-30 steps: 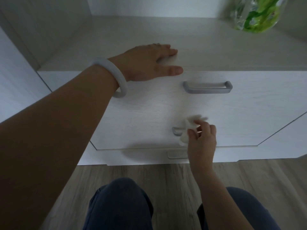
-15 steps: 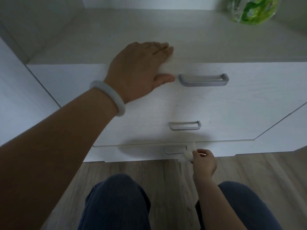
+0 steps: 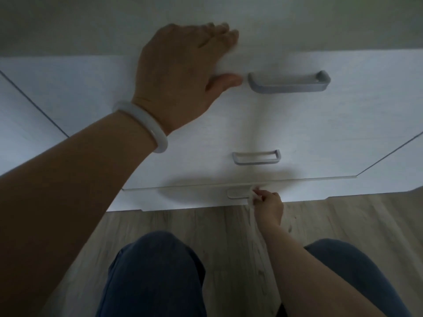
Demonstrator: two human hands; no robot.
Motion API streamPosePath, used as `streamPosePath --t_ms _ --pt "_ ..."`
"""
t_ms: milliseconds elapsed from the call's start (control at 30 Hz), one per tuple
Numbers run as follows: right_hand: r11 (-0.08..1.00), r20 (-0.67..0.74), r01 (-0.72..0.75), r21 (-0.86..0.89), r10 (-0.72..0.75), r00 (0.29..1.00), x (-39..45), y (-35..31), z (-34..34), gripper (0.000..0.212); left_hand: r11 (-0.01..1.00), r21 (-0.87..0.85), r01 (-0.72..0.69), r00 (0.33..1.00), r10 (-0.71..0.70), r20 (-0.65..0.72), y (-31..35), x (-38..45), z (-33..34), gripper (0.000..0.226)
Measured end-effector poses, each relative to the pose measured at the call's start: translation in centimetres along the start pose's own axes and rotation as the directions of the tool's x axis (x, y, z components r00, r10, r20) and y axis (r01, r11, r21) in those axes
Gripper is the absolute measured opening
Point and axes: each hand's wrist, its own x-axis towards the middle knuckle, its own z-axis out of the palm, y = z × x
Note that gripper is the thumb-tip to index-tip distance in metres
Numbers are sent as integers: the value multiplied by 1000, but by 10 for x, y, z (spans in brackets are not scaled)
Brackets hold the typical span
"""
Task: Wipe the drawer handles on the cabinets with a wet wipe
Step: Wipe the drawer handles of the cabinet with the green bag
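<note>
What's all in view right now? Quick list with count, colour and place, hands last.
cabinet: one, white, across the frame, standing on the floor.
drawer handles: three, grey metal, stacked down the front: top, middle, bottom.
wet wipe: one, white, at the bottom handle's right end.
floor: pale wood planks, below the cabinet.
bracelet: one, pale, on the left wrist.
legs: two, dark blue trousers, bottom of frame.
left hand: rests on the cabinet's top edge.
right hand: pinches the wipe.

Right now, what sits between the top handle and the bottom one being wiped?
In the head view, only the middle handle on bare white drawer front.
</note>
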Motion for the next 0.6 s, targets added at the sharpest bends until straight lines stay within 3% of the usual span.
streamPosePath --t_ms 67,167,300,467,600 --pt "984 29 78 -160 -74 997 4 4 2 31 1000 2 4 1000 -4 2 0 -1 1 65" --pt "943 83 200 -265 -184 979 -1 3 13 31 999 -1 43 998 -43 43 2 -1 1 68" --pt "832 295 431 -350 -339 893 -22 -3 37 28 998 -9 65 997 -64 38 3 -1 -1 68" --pt "894 138 258 -366 -222 965 -7 -2 20 24 997 -19 79 994 -77 83 2 1 -1 70" --pt "849 245 346 -400 -265 933 -14 -8 31 30 994 -27 103 992 -101 75 3 0 -2 69"
